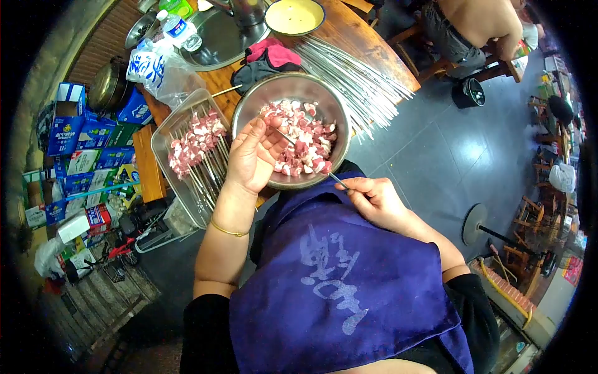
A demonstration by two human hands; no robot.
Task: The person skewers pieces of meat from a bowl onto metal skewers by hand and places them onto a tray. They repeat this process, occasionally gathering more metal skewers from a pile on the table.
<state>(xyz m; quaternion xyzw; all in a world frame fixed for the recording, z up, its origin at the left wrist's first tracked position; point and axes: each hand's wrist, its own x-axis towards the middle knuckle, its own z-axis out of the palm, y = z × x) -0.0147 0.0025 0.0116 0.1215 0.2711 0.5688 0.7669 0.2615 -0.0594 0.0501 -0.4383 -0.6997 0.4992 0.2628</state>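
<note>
A metal bowl point(341, 109) of raw meat chunks point(289, 115) stands at the table's near edge. My right hand point(377, 198) grips the near end of a metal skewer point(338, 181) at the bowl's rim. The skewer slants up across the bowl, with some meat around its middle. Above the bowl's left side, my left hand point(254, 156) has its thumb and fingers closed at the skewer's far end; its exact tip is hidden. Left of that hand, a clear plastic tray point(161, 140) contains several loaded meat skewers point(199, 143).
Many bare metal skewers point(358, 75) lie right of the bowl. Behind it are red-and-grey gloves point(268, 57), a yellow-filled basin point(295, 17), a round metal tray point(218, 43) and a water bottle point(180, 31). Boxes point(84, 134) are stacked left; a person point(479, 25) sits far right.
</note>
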